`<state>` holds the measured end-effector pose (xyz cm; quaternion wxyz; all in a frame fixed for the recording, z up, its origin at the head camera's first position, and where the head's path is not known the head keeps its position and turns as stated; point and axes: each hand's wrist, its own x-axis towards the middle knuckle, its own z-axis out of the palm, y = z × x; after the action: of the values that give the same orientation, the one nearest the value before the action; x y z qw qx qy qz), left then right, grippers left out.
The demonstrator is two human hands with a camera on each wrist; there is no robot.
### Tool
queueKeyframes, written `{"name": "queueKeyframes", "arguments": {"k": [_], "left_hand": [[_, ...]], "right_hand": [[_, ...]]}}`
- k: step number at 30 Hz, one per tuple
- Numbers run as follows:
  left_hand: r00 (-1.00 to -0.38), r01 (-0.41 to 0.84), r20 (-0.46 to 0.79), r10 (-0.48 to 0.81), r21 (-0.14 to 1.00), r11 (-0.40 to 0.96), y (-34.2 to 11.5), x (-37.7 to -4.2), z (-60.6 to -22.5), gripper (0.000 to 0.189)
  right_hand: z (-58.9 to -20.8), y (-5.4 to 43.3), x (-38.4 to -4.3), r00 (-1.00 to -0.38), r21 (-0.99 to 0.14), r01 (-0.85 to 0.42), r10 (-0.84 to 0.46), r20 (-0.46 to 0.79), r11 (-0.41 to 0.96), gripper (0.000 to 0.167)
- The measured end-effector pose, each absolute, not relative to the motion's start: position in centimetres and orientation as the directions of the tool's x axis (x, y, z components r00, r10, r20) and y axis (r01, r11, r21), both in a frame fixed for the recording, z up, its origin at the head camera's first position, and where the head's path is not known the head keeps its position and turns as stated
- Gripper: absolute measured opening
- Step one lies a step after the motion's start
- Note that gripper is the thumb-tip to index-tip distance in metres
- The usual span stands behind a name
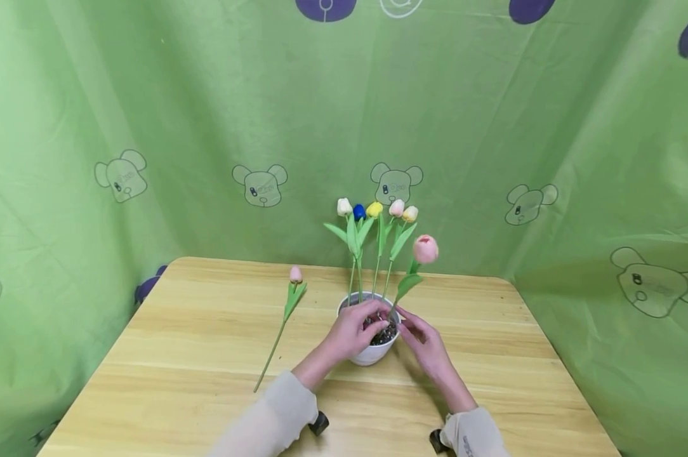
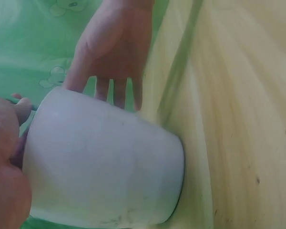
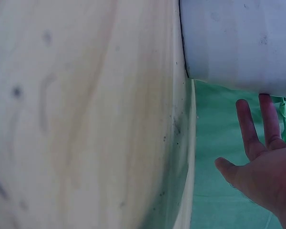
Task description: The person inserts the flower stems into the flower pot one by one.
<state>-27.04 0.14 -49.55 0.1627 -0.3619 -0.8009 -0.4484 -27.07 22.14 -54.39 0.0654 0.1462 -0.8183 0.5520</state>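
A white pot (image 1: pixel 369 357) with dark filling stands on the table, holding several upright artificial tulips with white, blue, yellow, pink and peach heads. My left hand (image 1: pixel 352 331) reaches over the pot's near rim and pinches the lower stem of a larger-looking pink tulip (image 1: pixel 426 249), which leans right. The stem's lower end is hidden by the fingers. At the pot's right side is my right hand (image 1: pixel 430 353). Its fingers extend against the pot in the right wrist view, and its thumb lies near the rim. Another pink tulip (image 1: pixel 295 275) lies left of the pot.
The wooden table (image 1: pixel 184 355) carries the pot and the loose tulip. A green curtain (image 1: pixel 298 114) with printed bear heads hangs behind the table and along both sides. Black wrist straps show below both sleeves.
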Motion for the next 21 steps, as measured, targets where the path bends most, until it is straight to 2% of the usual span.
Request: {"name": "queueKeyframes", "arguments": {"k": [8,21], "left_hand": [[-0.713,0.697,0.546,0.44,0.617,0.366,0.06,-27.13,-49.44,0.013],[-0.705,0.708,0.54,0.459,0.569,0.419,0.22,-27.08,-49.44,0.011]], "right_hand": [[-54.37,22.14,-27.13,-0.951,-0.88,-0.304,-0.167,0.26,0.364,0.043],[-54.5,22.2,-27.26,-0.945,-0.887,-0.321,-0.17,0.279,0.332,0.043]]}}
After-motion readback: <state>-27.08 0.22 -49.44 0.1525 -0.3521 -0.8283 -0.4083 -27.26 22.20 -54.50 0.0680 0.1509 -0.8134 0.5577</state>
